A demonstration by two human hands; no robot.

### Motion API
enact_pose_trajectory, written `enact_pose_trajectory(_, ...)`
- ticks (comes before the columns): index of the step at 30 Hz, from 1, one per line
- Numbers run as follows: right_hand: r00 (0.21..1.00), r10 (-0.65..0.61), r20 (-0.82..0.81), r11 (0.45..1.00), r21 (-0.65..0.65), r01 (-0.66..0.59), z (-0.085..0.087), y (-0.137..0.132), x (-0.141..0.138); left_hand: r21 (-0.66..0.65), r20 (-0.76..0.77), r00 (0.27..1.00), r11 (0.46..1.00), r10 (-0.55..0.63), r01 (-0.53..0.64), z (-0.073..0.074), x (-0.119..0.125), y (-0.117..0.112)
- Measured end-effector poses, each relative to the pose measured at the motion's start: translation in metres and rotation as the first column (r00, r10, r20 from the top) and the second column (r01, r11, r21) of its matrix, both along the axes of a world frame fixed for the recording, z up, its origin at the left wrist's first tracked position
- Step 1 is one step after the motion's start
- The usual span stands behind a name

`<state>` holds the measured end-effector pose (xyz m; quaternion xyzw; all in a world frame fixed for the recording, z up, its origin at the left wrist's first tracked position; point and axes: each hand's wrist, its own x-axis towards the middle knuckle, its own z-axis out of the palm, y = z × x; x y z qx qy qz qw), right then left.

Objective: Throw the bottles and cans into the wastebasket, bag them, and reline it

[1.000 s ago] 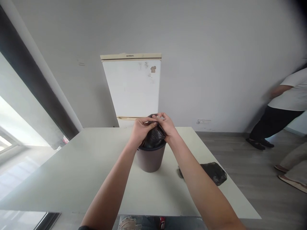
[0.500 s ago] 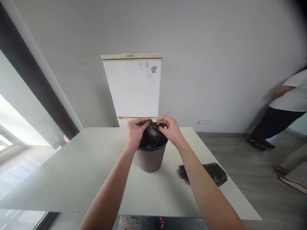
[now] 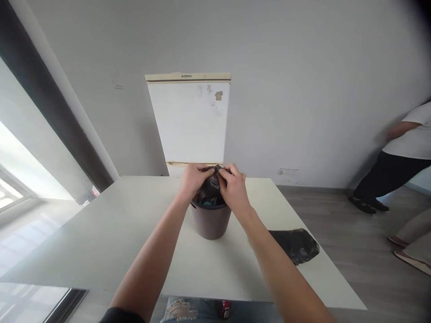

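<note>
A brown trash can (image 3: 211, 223) with a dark rim stands upright on the white table (image 3: 134, 237). Inside it is a black garbage bag (image 3: 209, 190), its top gathered above the rim. My left hand (image 3: 197, 180) pinches the bag's edge from the left. Close beside it, my right hand (image 3: 233, 184) pinches the same edge from the right, fingers curled and the fingertips nearly meeting. Something greenish shows low in the can, too small to make out. Another black plastic bag (image 3: 296, 246) lies flat on the table to the right, partly behind my right forearm.
Behind the table stands a white refrigerator (image 3: 190, 121) against the grey wall. A wall socket (image 3: 288, 172) is low on the right. One person (image 3: 400, 152) stands at the far right, with another person's legs (image 3: 415, 237) nearer. A window door is on the left.
My hands have come closer together at the bag's top, drawing its edge inward. My right hand has turned and moved slightly left, covering more of the can's right rim.
</note>
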<state>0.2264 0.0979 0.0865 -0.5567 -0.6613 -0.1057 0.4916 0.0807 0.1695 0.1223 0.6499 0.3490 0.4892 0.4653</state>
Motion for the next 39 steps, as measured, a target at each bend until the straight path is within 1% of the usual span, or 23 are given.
enact_pose_trajectory(2,0.999,0.002,0.036,1.0,0.021,-0.003,0.0,-0.001,0.002,-0.127,-0.068,0.986,0.981,-0.155,0.145,0.009,-0.005,0.009)
enact_pose_trajectory(4,0.995,0.044,0.094,0.998,0.046,-0.049,0.0,-0.002,0.004,-0.239,-0.094,0.949,0.932,-0.301,0.272,0.018,-0.01,0.017)
enact_pose_trajectory(5,0.989,0.07,0.132,0.996,0.054,-0.078,0.001,-0.002,0.006,-0.273,-0.108,0.931,0.911,-0.35,0.31,0.023,-0.013,0.02)
enact_pose_trajectory(7,0.976,0.111,0.187,0.991,0.058,-0.123,0.001,-0.001,0.008,-0.289,-0.157,0.904,0.894,-0.397,0.342,0.031,-0.016,0.025)
enact_pose_trajectory(10,0.97,0.176,0.169,0.982,0.034,-0.184,0.002,0.003,0.012,-0.248,-0.275,0.858,0.894,-0.434,0.373,0.038,-0.02,0.028)
enact_pose_trajectory(13,0.954,0.264,0.145,0.964,-0.027,-0.263,0.003,0.006,0.017,-0.215,-0.403,0.772,0.87,-0.492,0.443,0.041,-0.022,0.029)
enact_pose_trajectory(16,0.944,0.29,0.155,0.957,-0.062,-0.284,0.007,0.008,0.021,-0.221,-0.459,0.698,0.832,-0.549,0.509,0.043,-0.024,0.03)
enact_pose_trajectory(18,0.946,0.279,0.162,0.96,-0.079,-0.269,0.011,0.008,0.022,-0.239,-0.463,0.685,0.823,-0.563,0.515,0.043,-0.026,0.031)
enact_pose_trajectory(19,0.95,0.265,0.167,0.963,-0.09,-0.253,0.013,0.008,0.022,-0.244,-0.456,0.698,0.832,-0.552,0.499,0.044,-0.027,0.031)
enact_pose_trajectory(20,0.953,0.25,0.173,0.966,-0.106,-0.235,0.015,0.007,0.022,-0.242,-0.443,0.725,0.849,-0.527,0.47,0.044,-0.028,0.031)
enact_pose_trajectory(21,0.956,0.236,0.175,0.969,-0.119,-0.217,0.017,0.006,0.022,-0.23,-0.419,0.768,0.875,-0.485,0.427,0.043,-0.029,0.031)
enact_pose_trajectory(23,0.961,0.228,0.154,0.969,-0.136,-0.208,0.02,0.002,0.02,-0.172,-0.337,0.871,0.932,-0.359,0.318,0.041,-0.029,0.029)
enact_pose_trajectory(24,0.963,0.236,0.129,0.966,-0.135,-0.219,0.022,0.0,0.02,-0.138,-0.288,0.91,0.953,-0.299,0.27,0.039,-0.029,0.028)
enact_pose_trajectory(26,0.966,0.25,0.068,0.964,-0.111,-0.242,0.025,-0.004,0.019,-0.09,-0.209,0.953,0.975,-0.22,0.205,0.033,-0.027,0.026)
enact_pose_trajectory(27,0.968,0.248,0.04,0.965,-0.095,-0.243,0.026,-0.006,0.019,-0.082,-0.173,0.966,0.98,-0.192,0.18,0.03,-0.026,0.025)
enact_pose_trajectory(29,0.974,0.228,-0.009,0.971,-0.076,-0.228,0.03,-0.008,0.021,-0.109,-0.078,0.984,0.983,-0.159,0.15,0.022,-0.026,0.025)
enact_pose_trajectory(33,0.974,0.212,-0.08,0.968,-0.122,-0.221,0.034,-0.005,0.03,-0.245,0.176,0.975,0.953,-0.138,0.179,0.007,-0.033,0.028)
enact_pose_trajectory(35,0.969,0.219,-0.117,0.956,-0.174,-0.237,0.031,-0.003,0.036,-0.308,0.217,0.974,0.942,-0.069,0.136,0.001,-0.038,0.028)
enact_pose_trajectory(37,0.955,0.239,-0.175,0.935,-0.222,-0.275,0.026,-0.003,0.041,-0.35,0.223,0.975,0.933,0.001,0.079,-0.003,-0.042,0.026)
enact_pose_trajectory(39,0.933,0.27,-0.238,0.914,-0.241,-0.326,0.023,-0.006,0.043,-0.371,0.246,0.969,0.925,0.017,0.078,-0.005,-0.045,0.025)
